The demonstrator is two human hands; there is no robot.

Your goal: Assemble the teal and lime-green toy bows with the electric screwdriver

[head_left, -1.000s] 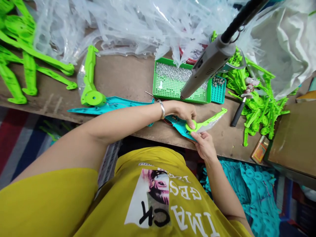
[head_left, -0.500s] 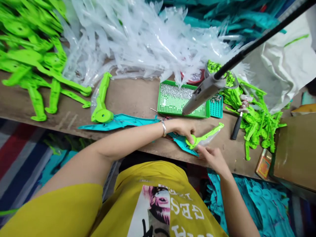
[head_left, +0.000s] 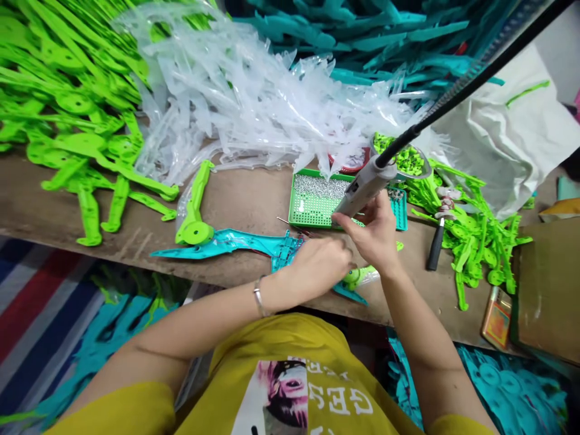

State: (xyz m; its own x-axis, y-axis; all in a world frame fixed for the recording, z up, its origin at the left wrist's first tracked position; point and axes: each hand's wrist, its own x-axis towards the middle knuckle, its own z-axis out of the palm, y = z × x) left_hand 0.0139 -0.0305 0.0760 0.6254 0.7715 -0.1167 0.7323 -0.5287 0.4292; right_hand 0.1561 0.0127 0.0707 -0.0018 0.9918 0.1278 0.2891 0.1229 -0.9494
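Toy piece [head_left: 359, 277], green and teal, at the bench edge: pinned under my left hand [head_left: 317, 266], fingers curled. Right hand [head_left: 376, 235], at 1 o'clock, wrapped round the hanging screwdriver [head_left: 368, 180]. Screw tray [head_left: 312, 208] at 12.

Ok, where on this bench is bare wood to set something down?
Bare wood lies between the green handle and the screw tray, and in front between the black-handled tool and the orange box. The back is crowded with clear parts and green parts. The right hand grips the hanging screwdriver.
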